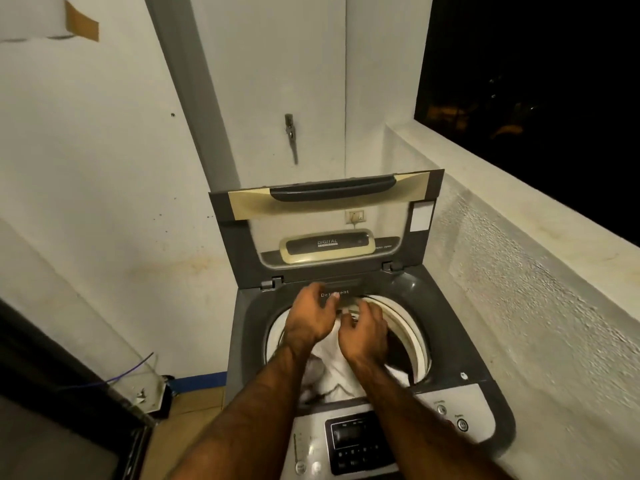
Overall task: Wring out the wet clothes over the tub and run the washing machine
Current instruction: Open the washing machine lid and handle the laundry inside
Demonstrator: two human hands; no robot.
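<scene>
1. The washing machine (453, 327) stands in a corner, between a white wall and a low ledge (519, 209).
2. Its lid (239, 233) is up and leans back toward the wall.
3. White wet clothes (332, 370) lie in a heap inside the round tub (414, 329).
4. Both arms reach over the buttons (353, 441) at the front and across the tub.
5. The left hand (310, 318) is at the back of the tub. Its fingers are spread a little and only lightly bent. The tips are at the gray edge, right by the word "Detergent" (343, 292). It holds nothing that I can see.
6. The right hand (365, 332) is just beside the left one, above the white clothes. Its fingers are bent down. The picture is blurry here, so I cannot tell if it is holding any cloth.
7. The two hands are close together but do not touch.
8. A tap (290, 133) sticks out of the wall above the lid.
</scene>
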